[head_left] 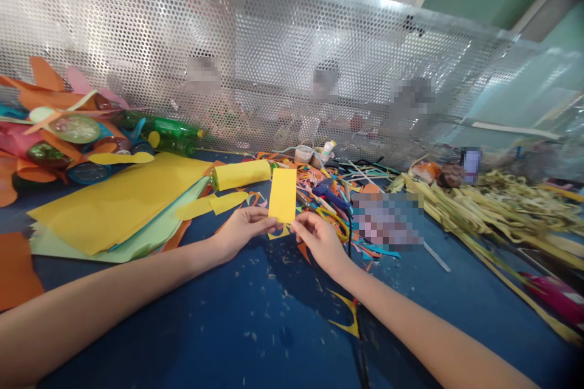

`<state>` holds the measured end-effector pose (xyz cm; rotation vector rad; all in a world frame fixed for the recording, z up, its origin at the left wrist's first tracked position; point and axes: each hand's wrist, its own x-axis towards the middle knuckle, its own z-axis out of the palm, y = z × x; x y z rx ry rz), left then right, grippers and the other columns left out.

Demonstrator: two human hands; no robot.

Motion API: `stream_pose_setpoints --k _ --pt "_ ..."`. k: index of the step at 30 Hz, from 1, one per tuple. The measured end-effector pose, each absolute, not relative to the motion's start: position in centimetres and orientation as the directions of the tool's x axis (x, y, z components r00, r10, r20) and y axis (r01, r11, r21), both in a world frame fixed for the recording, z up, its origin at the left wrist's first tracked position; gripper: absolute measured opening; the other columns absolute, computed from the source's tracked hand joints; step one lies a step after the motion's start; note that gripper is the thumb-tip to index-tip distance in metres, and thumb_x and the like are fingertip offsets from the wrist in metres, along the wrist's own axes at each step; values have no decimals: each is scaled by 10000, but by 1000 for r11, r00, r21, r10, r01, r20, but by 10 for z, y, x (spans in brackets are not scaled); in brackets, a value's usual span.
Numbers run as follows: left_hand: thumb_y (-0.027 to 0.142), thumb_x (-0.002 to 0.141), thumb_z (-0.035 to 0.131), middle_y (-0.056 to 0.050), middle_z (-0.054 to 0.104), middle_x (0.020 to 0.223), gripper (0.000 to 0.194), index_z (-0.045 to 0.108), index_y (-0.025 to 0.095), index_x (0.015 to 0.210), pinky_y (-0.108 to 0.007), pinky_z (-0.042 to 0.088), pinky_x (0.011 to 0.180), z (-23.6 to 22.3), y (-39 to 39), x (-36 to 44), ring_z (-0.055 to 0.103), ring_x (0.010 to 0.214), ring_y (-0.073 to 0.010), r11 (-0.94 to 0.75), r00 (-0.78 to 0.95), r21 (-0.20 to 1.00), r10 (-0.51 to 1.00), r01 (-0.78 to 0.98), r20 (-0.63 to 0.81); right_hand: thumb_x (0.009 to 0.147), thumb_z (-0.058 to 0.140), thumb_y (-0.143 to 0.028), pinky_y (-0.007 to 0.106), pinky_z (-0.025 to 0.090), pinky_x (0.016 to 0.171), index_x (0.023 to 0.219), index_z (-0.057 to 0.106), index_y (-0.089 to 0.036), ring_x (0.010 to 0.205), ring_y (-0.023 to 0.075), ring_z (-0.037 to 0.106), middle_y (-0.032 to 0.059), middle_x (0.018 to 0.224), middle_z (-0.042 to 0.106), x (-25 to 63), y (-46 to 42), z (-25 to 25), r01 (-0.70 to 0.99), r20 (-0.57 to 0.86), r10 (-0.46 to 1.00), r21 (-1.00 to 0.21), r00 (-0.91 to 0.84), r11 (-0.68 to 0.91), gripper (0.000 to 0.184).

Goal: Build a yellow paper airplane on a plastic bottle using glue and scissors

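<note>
Head view, our only one: both hands are up front over the blue bench [205, 328], working one piece between them. Left hand [244, 228] has thumb and fingers pinched on the lower left corner of a yellow paper rectangle [283, 196]; right hand [322, 240] pinches the lower right corner. The rectangle stands up from our fingertips, flat-looking, in the middle of the view.

Status, as we read it: the rectangle looks cut to shape, edges straight, not folded or fixed to anything. Just beyond it to the left lies a bottle wrapped in yellow paper [243, 175], so that one has its body cover on. No wings or fins that we can see on it. Two cut yellow strips [230, 202] lie near it, loose. Far left, a pile of paper-finned bottles [75, 127] looks much further along, fins in orange, pink and blue. A green bottle [173, 127] beside them shows no wrap.

Stock: yellow sheets [128, 194] on top of pale green sheets [173, 228], left of our hands; orange sheet [18, 270] at the left edge. Blue glue gun [331, 192] lies among paper scraps beyond our right hand. Whether it's hot, we can't tell.
</note>
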<state>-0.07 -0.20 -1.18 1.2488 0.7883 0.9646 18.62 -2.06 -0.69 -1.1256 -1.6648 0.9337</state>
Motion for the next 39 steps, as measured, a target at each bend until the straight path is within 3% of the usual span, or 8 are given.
stream_pose_setpoints --k 12,17,25,27,30,33,36,39 --pt "340 735 658 -104 669 1012 345 602 109 986 -330 449 896 -9 -4 2 630 929 -193 45 423 973 904 -226 56 836 479 -399 273 456 587 775 497 -202 586 136 539 -3 700 546 188 -16 -14 333 253 950 -893 -180 301 207" --pt "306 732 667 -92 693 899 541 445 120 1190 -373 443 911 -9 -6 4 650 876 -195 39 378 968 924 -249 61 847 458 -391 278 458 603 792 490 -199 598 138 538 -1 709 548 190 -16 -16 339 253 948 -890 -191 306 202" --pt "207 789 582 -45 680 895 636 242 225 1326 -390 459 904 -6 -9 5 660 872 -192 -48 359 960 921 -275 149 846 437 -364 291 460 614 804 488 -199 603 142 537 5 726 535 189 -15 -15 341 211 953 -899 -216 276 178" --pt "194 789 563 -42 690 876 580 304 213 1309 -383 454 912 -6 -9 5 654 894 -191 -76 375 970 913 -230 160 845 436 -368 292 458 611 794 488 -203 596 142 533 2 713 535 188 -15 -15 325 203 956 -908 -210 265 181" --pt "191 756 579 -59 696 922 328 567 151 1081 -357 448 924 -8 -7 2 645 917 -198 -119 381 989 913 -93 146 843 441 -363 289 458 604 776 485 -208 591 140 532 -5 691 536 189 -14 -14 297 187 959 -923 -215 246 175" --pt "242 741 612 -57 697 957 234 650 146 951 -333 457 913 -11 -5 0 641 928 -197 -142 346 990 930 24 125 860 418 -367 280 458 593 740 470 -208 591 136 531 -5 680 537 189 -16 -14 306 191 953 -916 -234 259 206" --pt "297 735 633 -46 706 934 260 663 163 956 -322 475 887 -11 -5 -1 649 904 -193 -149 303 987 945 54 126 836 486 -363 267 452 574 778 440 -216 588 132 513 -13 687 510 188 -22 -12 376 328 927 -848 -180 373 165" --pt "302 733 638 -35 717 877 238 681 169 926 -306 499 844 -11 -7 0 661 855 -186 -161 316 986 938 31 143 785 583 -272 292 461 650 891 470 -220 705 154 520 21 823 513 186 -30 -6 521 525 831 -665 -183 535 163"
